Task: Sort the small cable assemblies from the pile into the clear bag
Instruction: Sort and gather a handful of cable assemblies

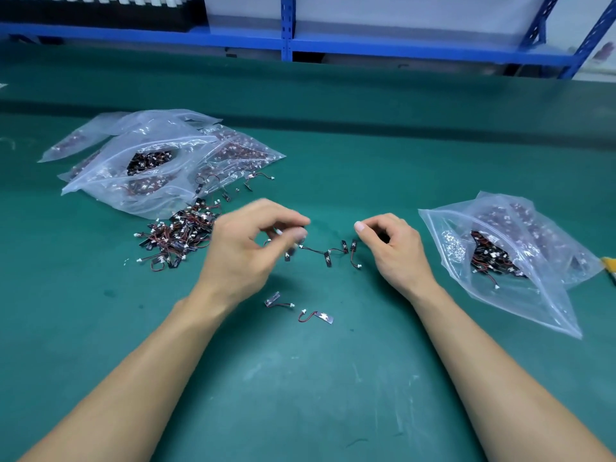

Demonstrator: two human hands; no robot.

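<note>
Two bare hands sort little cable pieces on a smooth green mat (pixel 333 395).

A few cable pieces (pixel 328 256) lie in a loose row between the two hands. Each is a thin red and black wire with a flat black strip at one end and a tiny white plug at the other. The left hand (pixel 240 251) is blurry, and its thumb and fingers curl in and pinch one cable piece (pixel 279 231) just above the row. The right hand (pixel 393 251) has curled fingers right beside the row's end, but I cannot tell if it holds anything. Two stray pieces (pixel 315 316) lie near the wrists. The tangled pile (pixel 176 236) sits just left of the left hand. The clear bag (pixel 520 261), soft and crinkly, lies open to the right of the right hand, with pieces inside. More shiny bags (pixel 150 161) lie beyond the pile.
</note>
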